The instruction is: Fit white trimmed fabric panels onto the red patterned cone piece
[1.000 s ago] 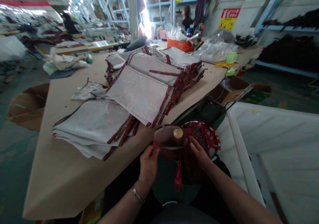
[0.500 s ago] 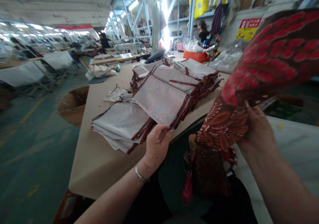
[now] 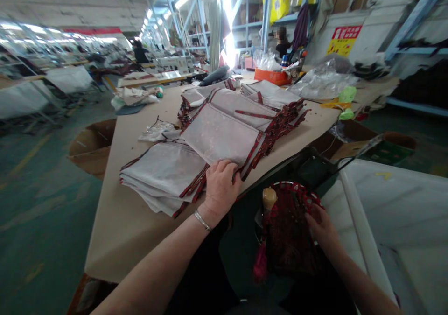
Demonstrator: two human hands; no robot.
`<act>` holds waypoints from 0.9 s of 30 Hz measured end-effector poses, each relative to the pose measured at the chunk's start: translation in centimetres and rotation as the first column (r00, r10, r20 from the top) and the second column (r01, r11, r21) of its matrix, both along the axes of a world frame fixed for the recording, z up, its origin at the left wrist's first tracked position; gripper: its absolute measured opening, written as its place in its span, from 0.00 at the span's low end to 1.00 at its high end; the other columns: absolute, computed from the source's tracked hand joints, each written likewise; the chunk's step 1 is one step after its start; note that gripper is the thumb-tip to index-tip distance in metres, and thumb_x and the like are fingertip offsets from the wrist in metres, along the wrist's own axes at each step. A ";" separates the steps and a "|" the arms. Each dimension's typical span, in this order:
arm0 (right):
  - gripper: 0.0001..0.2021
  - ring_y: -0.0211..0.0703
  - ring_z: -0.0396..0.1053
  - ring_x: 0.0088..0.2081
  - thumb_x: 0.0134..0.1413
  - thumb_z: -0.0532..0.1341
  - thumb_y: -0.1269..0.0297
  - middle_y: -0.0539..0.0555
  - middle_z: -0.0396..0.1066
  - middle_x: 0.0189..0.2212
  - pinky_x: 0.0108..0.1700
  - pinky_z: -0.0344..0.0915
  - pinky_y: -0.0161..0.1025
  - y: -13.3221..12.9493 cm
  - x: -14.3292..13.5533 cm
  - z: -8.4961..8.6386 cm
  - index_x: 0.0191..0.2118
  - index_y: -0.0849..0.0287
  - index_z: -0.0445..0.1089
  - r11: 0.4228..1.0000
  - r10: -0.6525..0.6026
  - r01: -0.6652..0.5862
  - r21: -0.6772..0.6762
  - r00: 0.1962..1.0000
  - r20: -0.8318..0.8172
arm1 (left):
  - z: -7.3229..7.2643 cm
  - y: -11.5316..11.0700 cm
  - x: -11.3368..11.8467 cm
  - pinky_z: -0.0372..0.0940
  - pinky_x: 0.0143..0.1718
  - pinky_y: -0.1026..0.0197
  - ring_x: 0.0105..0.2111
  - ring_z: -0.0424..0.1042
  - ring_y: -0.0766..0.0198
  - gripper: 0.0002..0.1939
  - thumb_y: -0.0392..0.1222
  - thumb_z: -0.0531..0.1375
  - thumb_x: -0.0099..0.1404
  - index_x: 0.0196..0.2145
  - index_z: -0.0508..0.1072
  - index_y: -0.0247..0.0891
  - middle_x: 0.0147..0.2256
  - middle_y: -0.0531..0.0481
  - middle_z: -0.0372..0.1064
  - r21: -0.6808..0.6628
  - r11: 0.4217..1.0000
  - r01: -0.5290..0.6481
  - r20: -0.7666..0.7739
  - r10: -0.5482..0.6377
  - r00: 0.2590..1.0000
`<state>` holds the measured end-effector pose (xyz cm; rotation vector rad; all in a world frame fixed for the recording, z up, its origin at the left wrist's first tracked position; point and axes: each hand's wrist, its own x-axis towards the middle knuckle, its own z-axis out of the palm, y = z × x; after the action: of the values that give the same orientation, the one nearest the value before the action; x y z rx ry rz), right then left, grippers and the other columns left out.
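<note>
Brown cardboard shows at the far left, an open box (image 3: 91, 148) standing on the green floor just beside the tabletop (image 3: 119, 221). On the tan tabletop, near its left edge, lies a small crumpled scrap of clear plastic (image 3: 156, 130). Just right of it sits a low stack of pale grey fabric pieces (image 3: 163, 175) edged in dark red patterned trim, and overlapping that stack is a second, tilted pile (image 3: 220, 135) of the same pieces, running back toward further piles near the far end.

The left hand (image 3: 220, 186), with a thin bracelet at the wrist, rests on the near corner of the tilted pile, at the tabletop's front edge; its fingers (image 3: 227, 168) are curled over the corner of the top piece, pressing or pinching it, though whether the cloth is actually gripped cannot be told.

Further right and lower, off the tabletop and close to the person's lap, hangs a red patterned fabric bundle (image 3: 289, 233) draped over a stand with a tan knob (image 3: 269, 198) at its top. The right hand (image 3: 324, 231) lies against the bundle's right side, fingers bent onto the cloth, holding its edge.

At the far right stands a large white bin (image 3: 392, 198).
</note>
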<state>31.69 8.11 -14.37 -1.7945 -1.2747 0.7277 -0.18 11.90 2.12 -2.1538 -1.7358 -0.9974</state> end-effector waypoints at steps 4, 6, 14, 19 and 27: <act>0.13 0.47 0.68 0.48 0.61 0.55 0.58 0.57 0.70 0.46 0.54 0.65 0.48 0.9 -5.3 11.0 0.47 0.57 0.69 0.841 0.272 -0.322 0.434 0.946 0.175 | 0.4 0.4 -0.4 0.63 0.43 0.55 0.38 0.71 0.56 0.08 0.30 0.55 0.59 0.32 0.73 0.38 0.34 0.46 0.74 -0.015 1.000 -0.028 -0.006 0.028 1.000; 0.11 0.46 0.64 0.52 0.62 0.56 0.65 0.56 0.68 0.48 0.57 0.63 0.47 1.6 -9.3 16.9 0.48 0.56 0.68 0.583 0.340 -0.572 0.577 0.817 0.466 | 0.8 0.3 -0.5 0.63 0.40 0.56 0.35 0.72 0.56 0.09 0.29 0.54 0.58 0.31 0.73 0.38 0.31 0.47 0.73 -0.002 0.999 -0.050 0.016 0.050 0.999; 0.11 0.58 0.60 0.53 0.61 0.53 0.73 0.62 0.70 0.46 0.55 0.59 0.56 9.0 -20.2 24.1 0.40 0.64 0.73 0.446 0.142 -0.879 0.169 0.256 0.956 | 2.9 -2.2 -1.8 0.61 0.33 0.57 0.29 0.67 0.59 0.07 0.29 0.54 0.54 0.24 0.66 0.40 0.25 0.50 0.66 0.077 0.994 -0.080 0.029 0.078 0.997; 0.12 0.53 0.65 0.42 0.57 0.54 0.75 0.62 0.70 0.39 0.42 0.64 0.47 9.4 -17.8 26.4 0.44 0.63 0.71 0.561 0.086 -0.773 0.296 0.410 0.908 | 2.3 -3.0 -3.2 0.61 0.31 0.59 0.28 0.66 0.61 0.06 0.31 0.54 0.55 0.26 0.67 0.39 0.27 0.51 0.65 0.043 0.993 -0.113 0.183 0.103 0.978; 0.11 0.45 0.65 0.35 0.57 0.51 0.76 0.57 0.70 0.31 0.39 0.65 0.41 -0.9 -13.4 20.7 0.40 0.62 0.69 0.460 0.353 -0.787 0.411 0.586 0.729 | 6.0 -7.4 0.5 0.67 0.20 0.67 0.22 0.69 0.69 0.07 0.40 0.63 0.58 0.34 0.69 0.43 0.26 0.58 0.69 0.115 0.970 0.215 0.992 -0.122 0.022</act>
<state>18.31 7.20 6.33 -0.8371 -2.2849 -0.0537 0.31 4.45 8.10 -1.5549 -1.7860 -3.1734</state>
